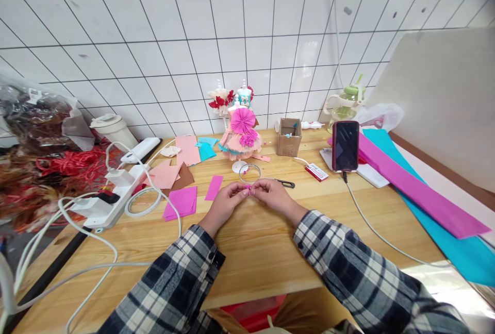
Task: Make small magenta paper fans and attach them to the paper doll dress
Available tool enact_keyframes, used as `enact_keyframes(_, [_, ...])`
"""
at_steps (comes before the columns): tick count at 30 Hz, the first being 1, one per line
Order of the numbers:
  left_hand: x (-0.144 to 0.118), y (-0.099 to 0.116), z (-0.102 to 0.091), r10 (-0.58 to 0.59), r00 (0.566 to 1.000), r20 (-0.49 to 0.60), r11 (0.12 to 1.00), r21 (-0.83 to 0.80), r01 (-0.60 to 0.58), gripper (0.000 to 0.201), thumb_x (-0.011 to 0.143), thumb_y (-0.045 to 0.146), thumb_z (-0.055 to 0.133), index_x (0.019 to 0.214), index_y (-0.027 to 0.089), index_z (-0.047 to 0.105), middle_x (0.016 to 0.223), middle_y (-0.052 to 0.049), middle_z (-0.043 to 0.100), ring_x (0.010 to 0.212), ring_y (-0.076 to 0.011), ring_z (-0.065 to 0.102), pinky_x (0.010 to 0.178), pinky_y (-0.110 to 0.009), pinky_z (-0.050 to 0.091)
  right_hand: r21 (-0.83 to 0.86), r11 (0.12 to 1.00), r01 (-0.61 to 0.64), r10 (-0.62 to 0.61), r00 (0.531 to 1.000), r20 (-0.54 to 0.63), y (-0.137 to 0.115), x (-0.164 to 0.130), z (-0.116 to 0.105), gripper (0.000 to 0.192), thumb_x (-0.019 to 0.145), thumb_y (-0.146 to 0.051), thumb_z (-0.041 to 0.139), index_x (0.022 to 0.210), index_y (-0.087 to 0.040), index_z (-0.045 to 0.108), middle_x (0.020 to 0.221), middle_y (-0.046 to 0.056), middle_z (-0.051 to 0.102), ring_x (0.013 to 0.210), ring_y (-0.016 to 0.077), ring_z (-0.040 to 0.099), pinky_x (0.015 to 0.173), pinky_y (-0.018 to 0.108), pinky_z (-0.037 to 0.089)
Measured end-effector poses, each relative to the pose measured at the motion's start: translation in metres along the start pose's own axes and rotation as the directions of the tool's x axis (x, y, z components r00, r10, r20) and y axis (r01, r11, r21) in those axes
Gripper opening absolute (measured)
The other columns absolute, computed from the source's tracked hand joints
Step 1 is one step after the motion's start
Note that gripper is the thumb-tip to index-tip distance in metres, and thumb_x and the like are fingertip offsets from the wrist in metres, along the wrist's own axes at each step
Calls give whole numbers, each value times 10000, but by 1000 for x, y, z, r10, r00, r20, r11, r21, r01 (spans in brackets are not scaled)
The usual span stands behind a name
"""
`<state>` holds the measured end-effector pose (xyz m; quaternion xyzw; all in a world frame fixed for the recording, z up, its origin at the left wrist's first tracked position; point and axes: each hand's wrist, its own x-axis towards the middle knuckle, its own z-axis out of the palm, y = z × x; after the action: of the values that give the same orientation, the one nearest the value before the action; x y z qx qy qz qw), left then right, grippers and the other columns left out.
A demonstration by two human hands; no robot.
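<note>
My left hand (231, 199) and my right hand (271, 193) meet over the middle of the wooden table, fingertips pinched together on a small piece of magenta paper (248, 187). Most of that piece is hidden by the fingers. Just beyond them lies a roll of tape (258, 167) beside the white base of a small dress form (242, 135), dressed in pink and magenta paper. A black utility knife (285, 183) rests by my right hand. Left of my left hand are a magenta paper strip (214, 187) and a stack of magenta paper (181, 203).
A power strip (112, 202) with looping white cables and another tape roll (133, 212) occupy the left. Behind stand a cardboard box (289, 140) and two more dress forms. A phone (345, 146), its cable and long paper sheets (421, 187) lie at the right.
</note>
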<state>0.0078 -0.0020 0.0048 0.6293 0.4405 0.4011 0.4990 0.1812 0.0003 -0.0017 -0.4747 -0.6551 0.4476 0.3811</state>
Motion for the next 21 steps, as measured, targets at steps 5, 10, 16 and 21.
enact_keyframes(5, [0, -1, 0, -56, 998, -33, 997, 49, 57, 266, 715, 423, 660, 741, 158, 648, 751, -17, 661, 729, -177, 588, 702, -270, 440, -22, 1000, 4, -4, 1000, 16, 1, 0, 1, 148, 761, -314, 549, 738, -176, 600, 572, -46, 495, 517, 91, 422, 513, 206, 325])
enact_keyframes(10, [0, -3, -1, -73, 997, -1, 997, 40, 73, 255, 725, 416, 646, 730, 161, 643, 746, -17, 654, 725, -175, 579, 675, -258, 437, -98, 995, 36, -33, 999, 36, 3, 0, 1, 141, 790, -291, 537, 738, -173, 594, 597, -38, 506, 536, 89, 430, 499, 194, 322])
enact_keyframes(16, [1, -1, 1, -51, 998, -26, 996, 70, 53, 290, 723, 450, 644, 754, 162, 657, 768, -30, 667, 751, -189, 590, 706, -277, 453, -101, 995, 27, -27, 1000, -1, 5, 1, 1, 182, 813, -337, 544, 824, -180, 636, 677, -11, 581, 576, 97, 475, 518, 198, 366])
enact_keyframes(21, [-1, 3, 0, -19, 1000, -5, 997, 69, 19, 284, 730, 445, 642, 757, 162, 653, 785, -35, 670, 767, -192, 597, 741, -286, 453, -43, 998, -44, 45, 999, 15, 5, 3, 3, 166, 789, -330, 567, 782, -171, 616, 662, -16, 566, 541, 91, 472, 490, 201, 375])
